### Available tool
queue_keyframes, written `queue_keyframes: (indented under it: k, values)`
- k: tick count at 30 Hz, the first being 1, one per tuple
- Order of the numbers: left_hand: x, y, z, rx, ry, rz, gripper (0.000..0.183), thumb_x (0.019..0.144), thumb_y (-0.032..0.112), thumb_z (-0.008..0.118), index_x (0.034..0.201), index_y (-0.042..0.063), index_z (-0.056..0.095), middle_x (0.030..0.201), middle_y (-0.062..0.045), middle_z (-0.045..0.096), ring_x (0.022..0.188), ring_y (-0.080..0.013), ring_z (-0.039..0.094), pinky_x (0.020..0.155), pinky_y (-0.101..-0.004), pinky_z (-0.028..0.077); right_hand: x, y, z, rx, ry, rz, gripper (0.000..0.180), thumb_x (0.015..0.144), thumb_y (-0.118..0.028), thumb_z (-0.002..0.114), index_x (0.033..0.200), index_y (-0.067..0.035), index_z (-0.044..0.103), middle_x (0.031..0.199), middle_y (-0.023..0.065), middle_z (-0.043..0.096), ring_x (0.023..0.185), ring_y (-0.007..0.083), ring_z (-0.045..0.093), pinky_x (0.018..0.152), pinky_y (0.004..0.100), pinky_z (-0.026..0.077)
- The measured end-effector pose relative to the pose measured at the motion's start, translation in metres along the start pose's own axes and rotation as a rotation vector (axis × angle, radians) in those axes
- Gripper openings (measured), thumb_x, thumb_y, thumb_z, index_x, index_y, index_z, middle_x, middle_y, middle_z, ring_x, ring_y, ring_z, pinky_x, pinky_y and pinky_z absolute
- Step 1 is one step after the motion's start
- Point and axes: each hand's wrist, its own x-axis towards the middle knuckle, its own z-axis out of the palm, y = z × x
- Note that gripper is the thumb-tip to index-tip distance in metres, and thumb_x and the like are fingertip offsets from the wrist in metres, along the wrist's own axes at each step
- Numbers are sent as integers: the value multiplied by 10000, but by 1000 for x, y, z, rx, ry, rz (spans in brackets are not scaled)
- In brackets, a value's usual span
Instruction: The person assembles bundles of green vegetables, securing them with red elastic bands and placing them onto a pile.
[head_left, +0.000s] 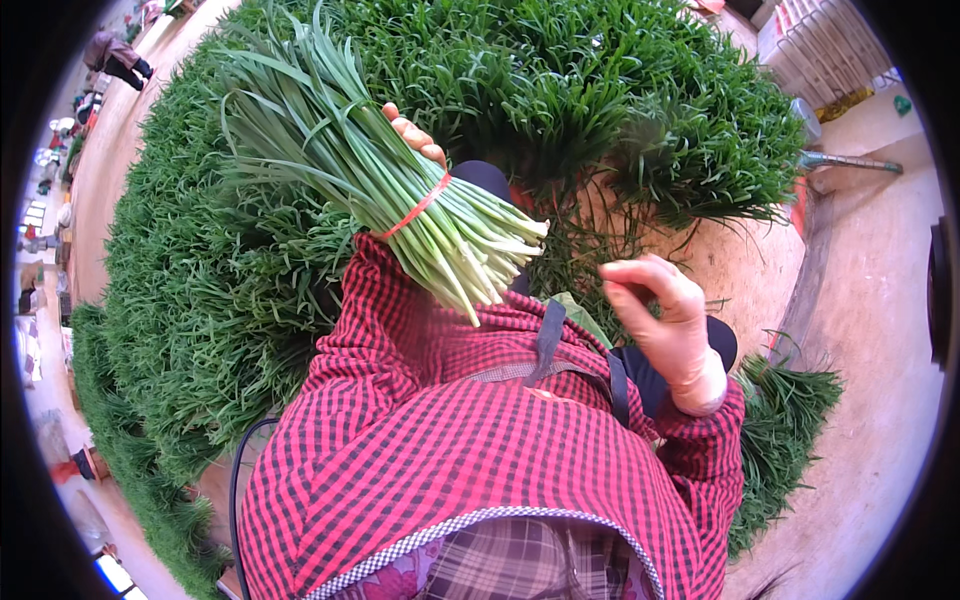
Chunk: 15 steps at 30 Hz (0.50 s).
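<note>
My left hand (416, 139) is shut on a bundle of Chinese chives (360, 161), most of the hand hidden behind it. The bundle is tilted, its leaves at the upper left and its pale cut ends (495, 262) at the lower right. A red band (416, 208) goes round the stems near the cut ends. My right hand (660, 315) is raised to the right of the bundle, apart from it. Its thumb and forefinger are curled close to each other, and I see nothing held between them; whether the tips touch is unclear.
Heaped green chives (525, 75) surround me ahead and on the left. Another pile (787, 427) lies by my right elbow. Loose leaves (585, 255) are scattered before my knees. Stacked white crates (817, 45) stand at the upper right. A person (116, 56) bends over far off at the upper left.
</note>
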Motion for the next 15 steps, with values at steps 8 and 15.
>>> queue_keyframes:
  k: [8,15]
  values:
    - [18,-21,21,111,7,-43,359,1020,291,470,1266,52,577,1087,-56,655,1026,-202,603,951,-383,458,37,-40,58,-236,-67,-241,131,801,-127,747,886,-99,651,782,47,630,672,222,659,577,323,516]
    - [17,-18,6,117,-69,-72,368,1020,294,468,1278,53,577,1083,-66,649,1026,-218,600,953,-398,454,37,-31,68,-87,-42,-87,154,787,-79,773,849,-62,633,738,47,597,580,139,610,537,269,481]
